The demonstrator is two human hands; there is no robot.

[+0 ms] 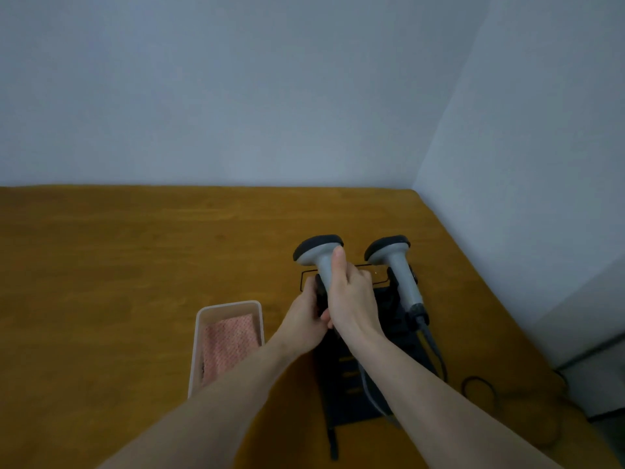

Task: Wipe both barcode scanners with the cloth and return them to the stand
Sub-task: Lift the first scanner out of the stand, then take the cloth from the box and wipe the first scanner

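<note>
Two grey barcode scanners with black heads stand at the black stand (348, 387) on the wooden table. My right hand (350, 299) is wrapped around the handle of the left scanner (318, 253), thumb up along its neck. My left hand (304, 319) grips the stand's left side just below that scanner. The right scanner (394, 262) rests in its cradle, untouched, with its grey cable trailing down. The pink patterned cloth (228, 343) lies folded in a clear plastic tray (230, 305) to the left of the stand.
Black cables (478, 389) loop on the table to the right of the stand. White walls meet at the table's far right corner, and the table's right edge (507, 316) runs close to the stand. Bare wooden table surface (118, 265) lies to the left and behind.
</note>
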